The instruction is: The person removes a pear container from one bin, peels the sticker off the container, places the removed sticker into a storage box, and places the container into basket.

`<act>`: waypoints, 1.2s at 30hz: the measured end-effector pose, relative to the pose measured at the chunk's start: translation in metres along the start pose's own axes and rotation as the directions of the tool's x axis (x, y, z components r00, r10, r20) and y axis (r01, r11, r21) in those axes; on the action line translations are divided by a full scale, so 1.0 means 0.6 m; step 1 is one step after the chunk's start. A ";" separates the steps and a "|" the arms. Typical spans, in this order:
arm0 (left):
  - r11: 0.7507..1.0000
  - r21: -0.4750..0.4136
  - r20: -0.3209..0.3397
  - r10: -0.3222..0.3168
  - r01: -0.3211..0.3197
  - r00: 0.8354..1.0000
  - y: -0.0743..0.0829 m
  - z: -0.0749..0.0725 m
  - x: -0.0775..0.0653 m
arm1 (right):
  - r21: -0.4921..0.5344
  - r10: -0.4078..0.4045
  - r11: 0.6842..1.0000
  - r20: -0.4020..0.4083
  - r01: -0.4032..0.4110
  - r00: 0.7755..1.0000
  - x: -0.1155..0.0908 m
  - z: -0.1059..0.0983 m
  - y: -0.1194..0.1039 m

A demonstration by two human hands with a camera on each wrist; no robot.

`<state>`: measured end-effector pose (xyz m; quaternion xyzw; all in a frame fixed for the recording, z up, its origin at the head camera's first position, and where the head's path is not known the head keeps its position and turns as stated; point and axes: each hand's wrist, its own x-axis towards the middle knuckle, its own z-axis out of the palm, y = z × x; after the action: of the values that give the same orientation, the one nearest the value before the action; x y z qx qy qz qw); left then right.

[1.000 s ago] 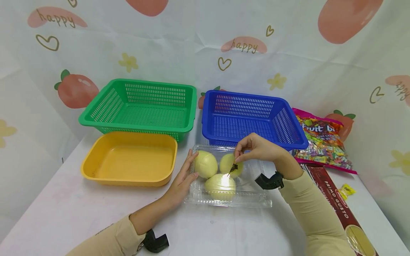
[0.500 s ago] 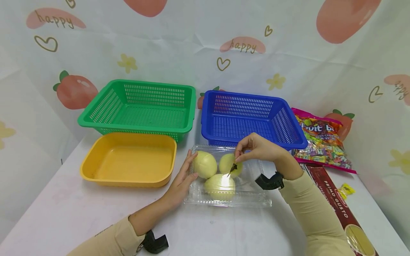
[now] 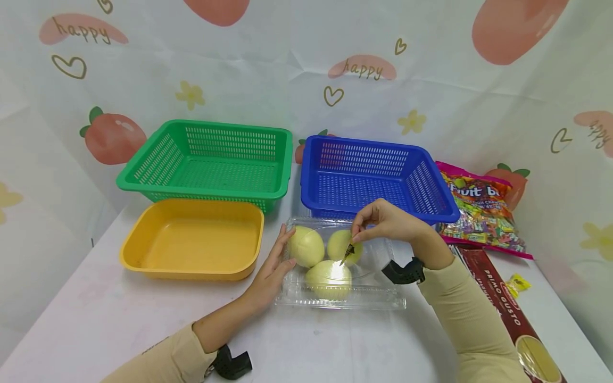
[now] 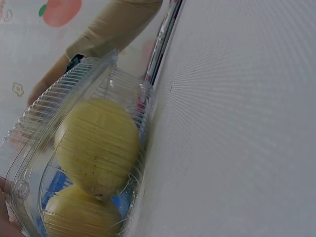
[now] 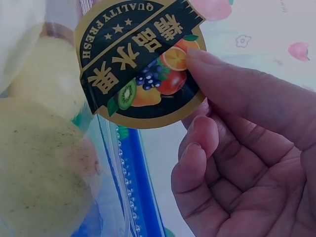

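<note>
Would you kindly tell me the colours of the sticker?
The sticker is black and gold with a colourful fruit picture, seen best in the right wrist view.

- Head: looks forward and down over the table [image 3: 306,351], far enough back to take in both hands and the patterned backdrop [image 3: 258,69].
- Left wrist: low, close and turned sideways, facing the side of the clear container [image 3: 373,304], the right sleeve [image 4: 118,27] beyond.
- Right wrist: very near the label [image 5: 155,64].
- All three share the container; head and right wrist share the label.
</note>
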<state>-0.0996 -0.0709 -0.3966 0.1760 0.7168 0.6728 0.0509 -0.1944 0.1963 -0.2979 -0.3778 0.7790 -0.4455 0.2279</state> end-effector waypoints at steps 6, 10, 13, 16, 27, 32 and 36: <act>1.000 0.001 -0.004 -0.004 0.004 1.000 -0.001 0.000 0.000 | 0.009 0.008 1.000 -0.008 -0.007 1.000 0.000 -0.001 -0.001; 1.000 0.006 -0.004 -0.009 0.009 1.000 -0.001 0.001 0.000 | 0.026 0.014 1.000 -0.018 -0.014 1.000 -0.001 -0.001 -0.001; 1.000 0.008 -0.002 -0.005 0.005 1.000 -0.001 0.001 0.001 | 0.062 0.020 0.998 -0.026 -0.018 0.999 -0.003 -0.005 0.000; 1.000 0.007 0.001 -0.001 0.001 1.000 -0.001 0.001 0.001 | 0.105 0.009 0.994 -0.062 -0.002 0.998 -0.006 -0.014 -0.001; 1.000 0.001 0.002 0.005 -0.005 1.000 0.000 0.000 -0.001 | 0.136 0.095 0.988 -0.121 -0.078 0.988 0.003 -0.020 0.003; 1.000 0.007 0.000 0.002 -0.002 1.000 -0.001 0.001 -0.001 | 0.146 0.097 0.986 -0.133 -0.078 0.986 0.005 -0.019 0.005; 1.000 0.010 0.001 0.002 -0.002 1.000 -0.001 0.000 0.000 | 0.151 0.094 0.986 -0.125 -0.075 0.988 0.005 -0.017 0.001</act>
<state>-0.0996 -0.0711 -0.3972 0.1771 0.7200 0.6691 0.0497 -0.2038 0.1993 -0.2934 -0.2965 0.7732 -0.5149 0.2217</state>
